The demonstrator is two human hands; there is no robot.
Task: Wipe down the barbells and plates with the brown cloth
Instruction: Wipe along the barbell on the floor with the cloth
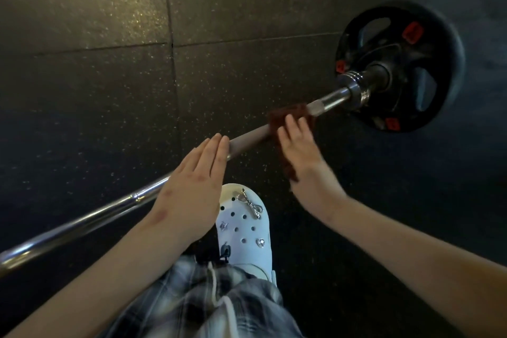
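Here, right hand (300,153) flat on cloth (280,117)

The chrome barbell (90,217) runs slantwise from lower left to upper right. A black plate (441,35) with red labels sits on its right end. The brown cloth (278,118) hangs draped over the bar, near the plate.

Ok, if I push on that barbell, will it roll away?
Probably rolls: the barbell rests on a round plate on flat floor. Likely heavy, so it starts slowly. The left hand lies flat on it, not gripping.
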